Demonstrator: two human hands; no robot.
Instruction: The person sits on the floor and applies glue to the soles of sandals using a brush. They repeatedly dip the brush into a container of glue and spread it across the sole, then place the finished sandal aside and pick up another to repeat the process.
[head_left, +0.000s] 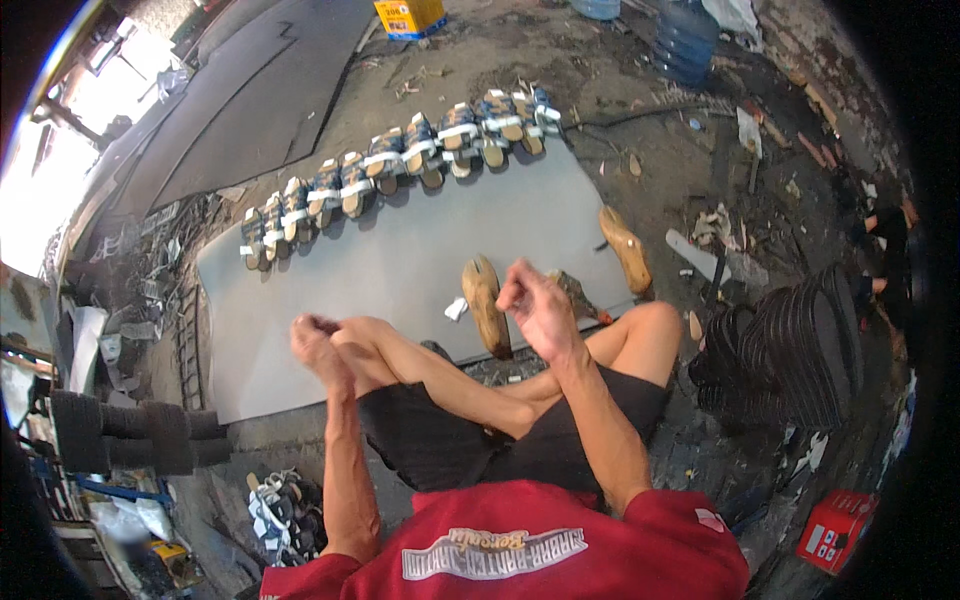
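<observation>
I sit cross-legged on the floor in front of a grey sheet (pixel 400 270). My left hand (pixel 316 346) is curled into a fist above my left knee, and nothing shows in it. My right hand (pixel 532 306) is raised over the sheet's near edge with fingers pinched together; I see nothing in it. Just left of it a tan footbed sole (pixel 485 305) lies on the sheet. A second tan sole (pixel 626 248) lies at the sheet's right edge. A row of several blue-and-white strapped sandals (pixel 400 160) runs along the far edge.
A stack of black soles (pixel 800 350) stands at my right, and a red box (pixel 836 530) lies lower right. Dark sole stacks (pixel 130 432) and a pile of sandals (pixel 285 510) sit at my left. Dark sheets (pixel 260 90), a yellow box (pixel 410 16) and a blue jug (pixel 686 40) lie beyond.
</observation>
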